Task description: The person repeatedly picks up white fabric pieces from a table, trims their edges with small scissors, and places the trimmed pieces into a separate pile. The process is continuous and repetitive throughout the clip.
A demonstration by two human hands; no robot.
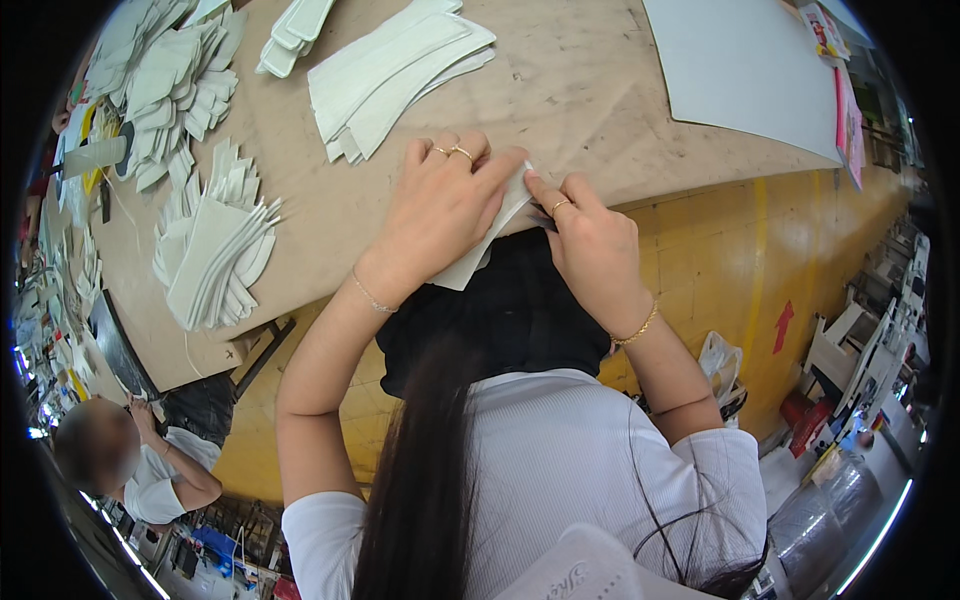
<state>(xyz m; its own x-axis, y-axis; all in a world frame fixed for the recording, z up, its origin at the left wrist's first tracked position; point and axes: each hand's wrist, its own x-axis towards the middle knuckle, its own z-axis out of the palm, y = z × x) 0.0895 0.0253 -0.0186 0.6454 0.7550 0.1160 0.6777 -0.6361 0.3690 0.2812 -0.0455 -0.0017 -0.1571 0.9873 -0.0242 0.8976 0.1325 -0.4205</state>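
At the table's near edge, my left hand [440,205] is closed on a white, curved, cloth-like piece [470,262]. The lower end of this piece hangs over the edge, above my dark lower garment. My right hand [597,240] is closed beside it, its thumb and forefinger near the piece's upper tip. From its fingers a dark, pointed tool [543,221] sticks out toward the piece; most of it is hidden, so its kind does not show. Just beyond my left hand lies a fanned stack of similar white pieces [385,75].
More white pieces lie in a bundle [215,250] at the left and a larger heap [165,85] at far left. A pale board [740,75] covers the table's right part. Another person [165,460] is at the lower left. Yellow floor [700,250] shows beyond the table edge.
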